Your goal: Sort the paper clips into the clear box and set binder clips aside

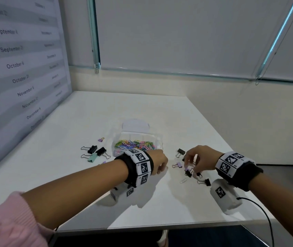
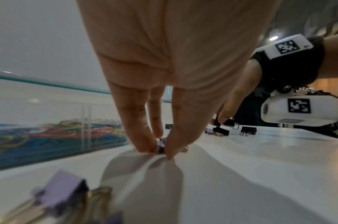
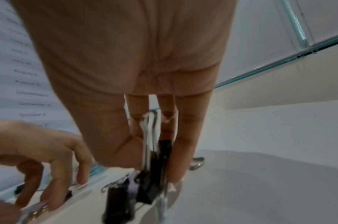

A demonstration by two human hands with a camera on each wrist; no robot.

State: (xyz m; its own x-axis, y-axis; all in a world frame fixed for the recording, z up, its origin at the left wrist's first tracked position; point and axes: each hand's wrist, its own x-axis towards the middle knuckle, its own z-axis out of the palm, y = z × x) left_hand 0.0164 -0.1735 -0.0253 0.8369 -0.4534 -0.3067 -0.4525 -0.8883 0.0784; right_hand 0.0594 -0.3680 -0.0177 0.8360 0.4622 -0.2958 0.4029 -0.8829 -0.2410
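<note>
Small lilac binder clip (image 2: 162,144), glossy, pinched between left hand (image 2: 164,60) fingertips; black binder clip (image 3: 154,174), silver wire handles up, gripped by right hand (image 3: 125,60); others scattered beside.

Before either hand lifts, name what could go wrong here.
1. The left hand pinches a small purple binder clip only at its fingers; it could slip.
2. The right hand grips black binder clips by their wire handles; one might drop.
3. The white paper clip on the white table could be missed.

Bright, even light; wrist views blurred, edges warped.
</note>
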